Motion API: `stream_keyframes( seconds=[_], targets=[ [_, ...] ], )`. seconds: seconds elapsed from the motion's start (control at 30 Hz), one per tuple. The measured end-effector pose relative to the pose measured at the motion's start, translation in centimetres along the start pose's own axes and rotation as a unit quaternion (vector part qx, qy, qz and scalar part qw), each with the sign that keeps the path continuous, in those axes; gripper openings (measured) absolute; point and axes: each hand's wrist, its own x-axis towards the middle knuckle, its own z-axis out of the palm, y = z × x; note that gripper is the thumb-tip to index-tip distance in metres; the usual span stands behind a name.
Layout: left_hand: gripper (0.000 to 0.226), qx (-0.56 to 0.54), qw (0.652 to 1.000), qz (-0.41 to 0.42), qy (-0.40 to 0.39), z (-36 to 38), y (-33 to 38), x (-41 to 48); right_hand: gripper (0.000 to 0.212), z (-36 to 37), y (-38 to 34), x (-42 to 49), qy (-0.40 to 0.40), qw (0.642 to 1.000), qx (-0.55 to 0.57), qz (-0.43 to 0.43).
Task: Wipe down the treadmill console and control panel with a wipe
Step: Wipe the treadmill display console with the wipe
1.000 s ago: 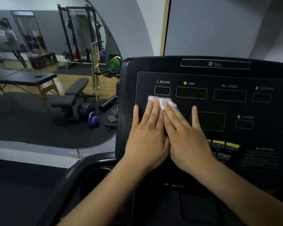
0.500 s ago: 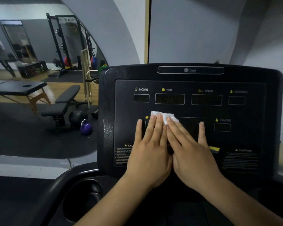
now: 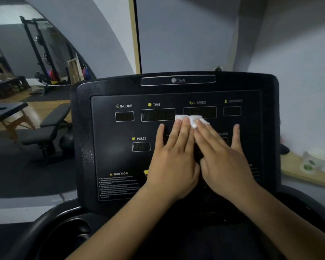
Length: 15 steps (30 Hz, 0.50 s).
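Note:
The black treadmill console [image 3: 86, 128] fills the middle of the view, with its control panel [image 3: 111, 158] showing INCLINE, TIME, SPEED and PULSE windows. A small white wipe [image 3: 192, 119] lies on the panel between the TIME and SPEED windows. My left hand [image 3: 174, 156] and my right hand [image 3: 221, 158] lie side by side, flat on the panel with straight fingers, and their fingertips press the wipe against it. Most of the wipe is hidden under the fingers. The lower panel buttons are covered by both hands.
A cup holder [image 3: 73, 233] sits in the console's lower left. Left of the treadmill are a weight bench [image 3: 49, 126], a massage table [image 3: 6, 111] and a squat rack [image 3: 39, 53]. A wooden ledge [image 3: 308, 171] with small items runs along the right wall.
Both hands have slid the wipe to the right and upward across the panel, from below the INCLINE window to between the TIME and SPEED windows. The PULSE window is now uncovered.

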Motion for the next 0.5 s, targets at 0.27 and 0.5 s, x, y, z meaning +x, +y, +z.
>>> stream_keyframes(
  seconds=[0.27, 0.5],
  targets=[
    [0.069, 0.000, 0.998, 0.057, -0.018, 1.3, 2.6, -0.3, 0.069, 1.0, 2.5, -3.3, 0.012, 1.000, 0.001, 0.017],
    [0.068, 0.031, 0.998, 0.055, -0.014, 0.6, 5.1, 5.7, 0.070, -1.1, 7.0, -0.9, 0.037, 0.997, -0.022, 0.057]
  ],
)
